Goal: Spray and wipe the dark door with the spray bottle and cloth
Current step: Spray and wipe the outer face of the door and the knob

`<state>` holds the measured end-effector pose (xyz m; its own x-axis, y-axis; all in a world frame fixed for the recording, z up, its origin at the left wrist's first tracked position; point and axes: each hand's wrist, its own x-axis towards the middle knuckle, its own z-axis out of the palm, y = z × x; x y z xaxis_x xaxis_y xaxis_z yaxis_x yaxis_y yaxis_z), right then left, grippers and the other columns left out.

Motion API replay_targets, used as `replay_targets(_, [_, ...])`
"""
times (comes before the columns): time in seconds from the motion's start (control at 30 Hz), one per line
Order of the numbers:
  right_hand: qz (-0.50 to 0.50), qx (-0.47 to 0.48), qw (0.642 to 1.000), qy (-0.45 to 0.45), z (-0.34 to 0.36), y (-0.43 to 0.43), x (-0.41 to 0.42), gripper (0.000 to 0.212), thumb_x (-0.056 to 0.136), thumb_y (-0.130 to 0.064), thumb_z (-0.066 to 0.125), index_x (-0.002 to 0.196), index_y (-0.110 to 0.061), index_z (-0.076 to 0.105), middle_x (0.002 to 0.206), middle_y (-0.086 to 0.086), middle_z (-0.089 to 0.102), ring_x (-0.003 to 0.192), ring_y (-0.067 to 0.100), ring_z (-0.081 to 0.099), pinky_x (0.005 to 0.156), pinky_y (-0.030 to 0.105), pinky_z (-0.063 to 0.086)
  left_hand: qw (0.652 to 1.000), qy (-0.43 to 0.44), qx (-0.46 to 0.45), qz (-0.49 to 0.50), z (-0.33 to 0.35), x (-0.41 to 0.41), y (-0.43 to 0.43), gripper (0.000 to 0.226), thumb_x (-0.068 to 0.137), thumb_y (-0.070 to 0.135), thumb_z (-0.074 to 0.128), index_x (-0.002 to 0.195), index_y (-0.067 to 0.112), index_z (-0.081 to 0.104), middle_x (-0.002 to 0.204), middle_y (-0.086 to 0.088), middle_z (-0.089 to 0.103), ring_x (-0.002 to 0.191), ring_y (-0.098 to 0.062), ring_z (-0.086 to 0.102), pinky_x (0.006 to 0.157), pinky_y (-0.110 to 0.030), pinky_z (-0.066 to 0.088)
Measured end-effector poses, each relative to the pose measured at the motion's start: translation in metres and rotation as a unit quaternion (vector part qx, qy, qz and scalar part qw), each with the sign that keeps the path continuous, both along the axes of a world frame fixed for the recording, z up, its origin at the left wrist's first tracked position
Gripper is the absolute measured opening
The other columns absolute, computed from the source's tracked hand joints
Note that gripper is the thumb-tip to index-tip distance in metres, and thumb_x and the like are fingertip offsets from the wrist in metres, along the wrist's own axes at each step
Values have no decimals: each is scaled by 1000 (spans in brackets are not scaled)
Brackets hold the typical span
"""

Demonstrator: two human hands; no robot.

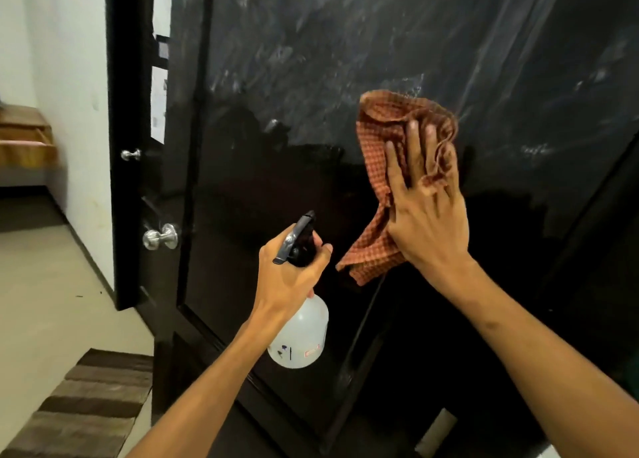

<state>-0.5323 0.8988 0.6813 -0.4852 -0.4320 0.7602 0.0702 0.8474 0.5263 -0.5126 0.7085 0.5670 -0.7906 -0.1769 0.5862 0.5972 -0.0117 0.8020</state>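
Note:
The dark door (276, 77) fills most of the view, with pale smeared streaks across its upper half and a glossy black lower half. My right hand (427, 212) lies flat with fingers spread, pressing an orange checked cloth (383, 139) against the door at mid height. Part of the cloth hangs down below the palm. My left hand (290, 278) grips the neck of a clear plastic spray bottle (301, 336) with a black trigger head, held close to the door, left of and below the cloth.
A silver door knob (160, 238) sticks out at the door's left edge, with a smaller knob (130, 154) above it. A striped brown mat (86, 405) lies on the beige floor at lower left. Wooden stairs (24, 139) and a white wall are at far left.

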Motion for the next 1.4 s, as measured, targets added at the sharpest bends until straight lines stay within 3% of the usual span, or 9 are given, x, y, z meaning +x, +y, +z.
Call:
replay_targets(0.17, [11, 152, 985, -78, -35, -25, -26, 72, 97, -23, 39, 161, -2, 14, 168, 24, -1, 157, 35, -3, 127, 53, 4, 999, 5, 10, -31, 15, -40, -36, 14, 94, 9, 76, 92, 2, 64, 56, 5, 58, 38, -11, 52, 41, -26, 47])
replay_targets(0.27, [3, 95, 995, -21, 7, -40, -43, 78, 90, -20, 50, 161, -6, 21, 169, 19, 7, 157, 34, 3, 127, 51, 5, 999, 10, 7, -50, 23, -63, -61, 13, 94, 11, 76, 93, 4, 65, 57, 5, 59, 38, -15, 52, 41, -31, 48])
replay_targets(0.37, [-38, -10, 998, 43, 36, -66, -55, 78, 96, -22, 46, 162, -6, 7, 168, 22, -5, 157, 37, -7, 127, 54, 3, 998, 12, 7, -61, 30, -87, -88, 13, 94, 11, 76, 93, 5, 65, 60, 5, 60, 39, -15, 53, 41, -31, 49])
replay_targets(0.57, [0, 148, 988, -46, 7, -113, -99, 82, 87, -20, 57, 161, -9, 23, 169, 18, 8, 157, 34, 3, 126, 53, 13, 998, 26, -16, -59, 46, -127, -140, 13, 93, 12, 77, 89, 6, 66, 67, -10, 65, 38, -13, 54, 41, -29, 49])
replay_targets(0.73, [-57, 2, 997, 49, 48, -154, -121, 84, 89, -19, 53, 162, -9, 14, 169, 19, -3, 157, 36, -5, 127, 53, 0, 998, 23, -16, -53, 54, -162, -183, 13, 93, 13, 77, 89, 7, 66, 67, -16, 64, 38, -14, 54, 41, -29, 48])
replay_targets(0.9, [-20, 208, 974, -84, 9, -198, -171, 70, 93, -27, 38, 160, -7, 27, 169, 21, 4, 157, 35, -2, 127, 54, 6, 999, 25, -12, -45, 56, -193, -220, 14, 93, 12, 77, 89, 5, 66, 62, -8, 61, 39, -17, 53, 41, -32, 49])
replay_targets(1.07, [-21, 86, 996, 20, 80, -240, -200, 73, 88, -24, 40, 159, -9, 29, 169, 19, 11, 158, 33, 4, 127, 52, 7, 999, 34, -8, -29, 61, -221, -253, 14, 93, 12, 77, 88, 5, 66, 58, 0, 60, 38, -15, 54, 43, -32, 50])
replay_targets(1.23, [6, 210, 976, -60, 66, -281, -245, 71, 89, -28, 40, 157, -9, 36, 167, 19, 17, 157, 35, 11, 127, 52, 8, 999, 40, -4, -3, 72, -251, -280, 15, 93, 11, 77, 86, 4, 65, 55, 3, 60, 37, -16, 53, 41, -33, 50])
replay_targets(1.4, [7, 117, 993, 17, 121, -312, -270, 70, 86, -24, 36, 154, -8, 40, 166, 19, 21, 156, 34, 14, 127, 50, 9, 999, 42, -14, 30, 96, -278, -310, 15, 93, 12, 77, 86, 4, 66, 62, -7, 62, 37, -18, 53, 45, -36, 54])
